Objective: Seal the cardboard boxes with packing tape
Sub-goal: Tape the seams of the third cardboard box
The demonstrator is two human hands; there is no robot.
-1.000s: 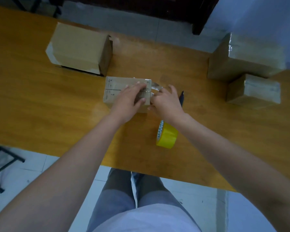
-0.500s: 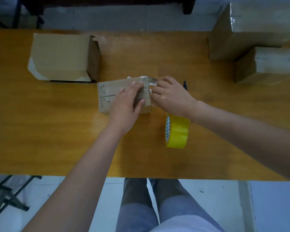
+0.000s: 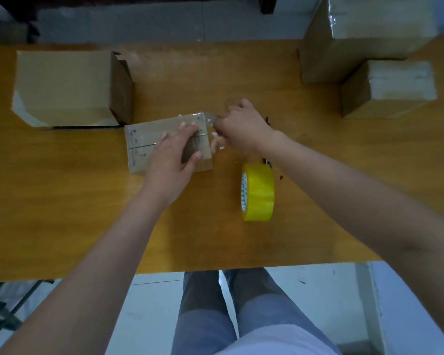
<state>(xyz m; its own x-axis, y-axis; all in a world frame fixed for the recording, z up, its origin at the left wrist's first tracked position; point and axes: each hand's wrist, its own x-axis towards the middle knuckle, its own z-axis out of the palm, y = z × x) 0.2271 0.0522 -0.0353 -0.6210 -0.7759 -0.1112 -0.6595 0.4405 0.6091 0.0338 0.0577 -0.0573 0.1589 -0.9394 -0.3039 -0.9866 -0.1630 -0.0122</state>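
Big box (image 3: 64, 88) at far left of bench (image 3: 62, 213), on its side. Small box (image 3: 168, 144) just right of it, mid-bench. Left hand (image 3: 172, 160) lies on small box, fingers straight, pressing its top. Right hand (image 3: 244, 126) at the box's right end, grip pinched on clear tape strip (image 3: 210, 118) running off the box's top edge. Yellow tape roll (image 3: 258, 192) stands nearer, right. Two taped boxes (image 3: 369, 55) far right.

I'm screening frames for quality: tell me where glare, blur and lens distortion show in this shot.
Head view: dim, bluish cast; glare on the taped large box and small taped box; the right hand is slightly motion-blurred; wide-angle stretch enlarges the forearms at the edges.
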